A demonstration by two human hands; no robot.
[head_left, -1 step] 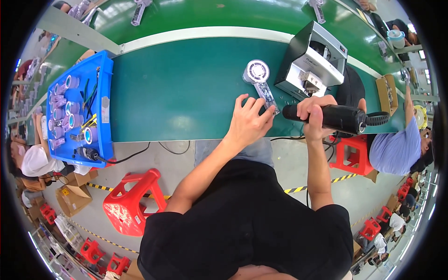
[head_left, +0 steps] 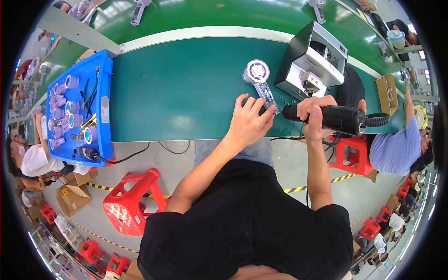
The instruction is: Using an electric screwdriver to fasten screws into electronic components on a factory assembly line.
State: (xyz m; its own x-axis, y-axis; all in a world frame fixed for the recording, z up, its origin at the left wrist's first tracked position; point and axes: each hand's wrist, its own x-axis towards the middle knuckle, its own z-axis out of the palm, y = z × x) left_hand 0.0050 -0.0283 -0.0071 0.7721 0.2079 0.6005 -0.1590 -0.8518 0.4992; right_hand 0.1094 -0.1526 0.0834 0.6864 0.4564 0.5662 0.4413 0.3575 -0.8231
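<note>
A pale handheld fan point(head_left: 257, 72) with a round head lies on the green bench mat, its handle slanting toward me with the inner parts showing. My left hand point(head_left: 249, 122) is closed at the lower end of that handle, index finger and thumb side against it. My right hand point(head_left: 316, 112) wraps round a black corded electric screwdriver point(head_left: 343, 118), held nearly level above the bench's front edge. Its narrower end points left, close to the fan's handle; the tip is hard to make out. Several tiny screws point(head_left: 288, 101) lie on the mat between the fan and a metal-fronted screw feeder point(head_left: 310, 65).
At the left, a blue bin point(head_left: 106, 109) holds several fan bodies, cables and another black corded tool point(head_left: 87, 153). A small cardboard box point(head_left: 386, 95) stands at the right. Red stools point(head_left: 133, 203) are on the floor, and a person in a light blue top point(head_left: 396, 147) sits at the right.
</note>
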